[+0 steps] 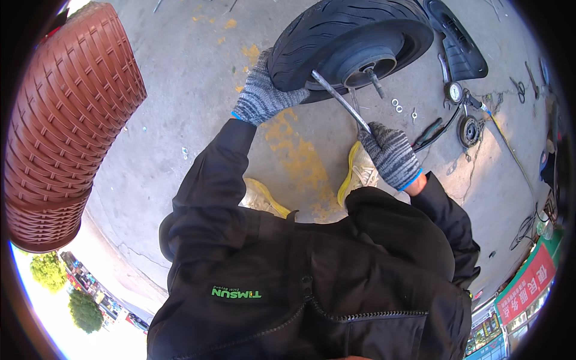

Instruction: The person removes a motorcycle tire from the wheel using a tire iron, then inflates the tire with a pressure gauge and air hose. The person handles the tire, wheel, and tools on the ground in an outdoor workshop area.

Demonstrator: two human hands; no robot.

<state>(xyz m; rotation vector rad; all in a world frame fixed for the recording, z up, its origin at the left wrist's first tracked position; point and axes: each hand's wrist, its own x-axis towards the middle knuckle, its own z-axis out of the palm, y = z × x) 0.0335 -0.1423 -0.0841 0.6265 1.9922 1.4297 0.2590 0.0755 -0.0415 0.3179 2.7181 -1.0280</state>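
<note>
A wheel (342,39) with a black treaded tyre stands tilted on the ground ahead of me. Its hub and a protruding axle (377,85) face towards me. My left hand (264,93), in a grey striped knit glove, grips the tyre's left side, thumb along its lower edge. In a matching glove, my right hand (391,157) is closed around a metal tyre lever (340,100). The lever's far end meets the tyre near the rim edge. A second, thinner metal bar (354,101) runs from the rim towards the same hand; whether I hold it is unclear.
Right of the wheel lie two small rings (396,105), a bolt (414,115), a wrench (443,68), a pressure gauge (454,92) with a hose, a round black part (468,130) and a black plastic panel (461,48). A brown woven seat (75,126) stands left. My shoes (360,171) are below.
</note>
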